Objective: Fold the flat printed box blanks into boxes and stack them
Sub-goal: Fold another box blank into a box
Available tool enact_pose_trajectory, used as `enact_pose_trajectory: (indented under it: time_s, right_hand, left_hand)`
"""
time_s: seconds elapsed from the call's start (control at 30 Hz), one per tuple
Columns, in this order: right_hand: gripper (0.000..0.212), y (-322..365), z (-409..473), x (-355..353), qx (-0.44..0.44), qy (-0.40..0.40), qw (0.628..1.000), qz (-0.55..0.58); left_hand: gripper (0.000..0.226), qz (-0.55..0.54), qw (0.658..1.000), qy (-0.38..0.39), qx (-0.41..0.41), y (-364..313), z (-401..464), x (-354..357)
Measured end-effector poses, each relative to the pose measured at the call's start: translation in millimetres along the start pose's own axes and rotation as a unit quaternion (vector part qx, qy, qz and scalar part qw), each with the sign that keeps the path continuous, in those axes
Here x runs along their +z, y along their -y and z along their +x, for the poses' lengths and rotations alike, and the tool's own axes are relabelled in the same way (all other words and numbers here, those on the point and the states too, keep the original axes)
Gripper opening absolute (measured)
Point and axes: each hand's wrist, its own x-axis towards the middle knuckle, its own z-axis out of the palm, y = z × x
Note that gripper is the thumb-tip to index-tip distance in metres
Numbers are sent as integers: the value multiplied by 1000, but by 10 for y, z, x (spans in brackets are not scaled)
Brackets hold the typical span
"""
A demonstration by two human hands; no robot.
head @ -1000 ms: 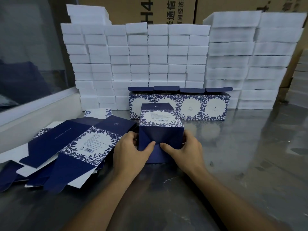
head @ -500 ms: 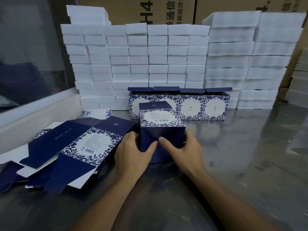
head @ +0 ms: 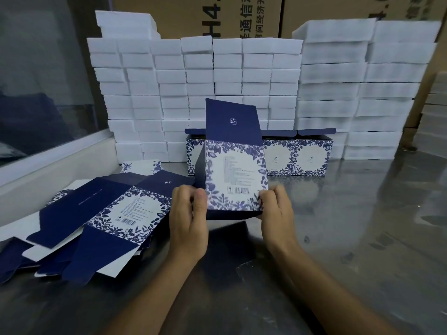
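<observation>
Folded box [head: 235, 175] upright, lid flap raised, interior hidden; left hand [head: 187, 220] and right hand [head: 278, 215] fingers grasping lower corners; flat blanks [head: 101, 218] heaped left on steel surface [head: 350, 226]; foam blocks [head: 217, 76] stacked behind.

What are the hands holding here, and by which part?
Both hands grip the folded box at its lower corners: left hand at the lower left edge, right hand at the lower right.

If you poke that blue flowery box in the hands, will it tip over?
Probably, yes. The box looks like thin, hollow card, so likely light. Its lid flap stands open, so it may flex. Only the left hand and right hand pinch its lower corners.
</observation>
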Motion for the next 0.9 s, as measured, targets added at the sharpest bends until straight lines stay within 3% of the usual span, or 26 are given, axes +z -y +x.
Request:
enact_pose_trajectory:
  time_s: [0.13, 0.3, 0.5, 0.6, 0.73, 0.9]
  right_hand:
    - [18, -63, 23, -22, -12, 7, 1000, -17]
    - [24, -142, 54, -24, 25, 16, 999, -27]
    - [22, -178, 108, -51, 45, 4, 998, -40]
    - [29, -142, 97, -45, 32, 7, 999, -41]
    - [42, -118, 81, -51, 7, 69, 998, 12]
    - [40, -107, 109, -66, 75, 109, 985, 113]
  left_hand:
    - [31, 22, 999, -5, -50, 95, 33, 20]
    - [16, 44, 999, 7, -32, 152, 40, 28]
    - [69, -51, 988, 74, -128, 117, -3, 54]
    - [68, -57, 986, 90, -128, 119, -9, 55]
    - [72, -38, 985, 108, -132, 104, -4, 33]
    - [77, -59, 978, 153, -126, 82, 17, -29]
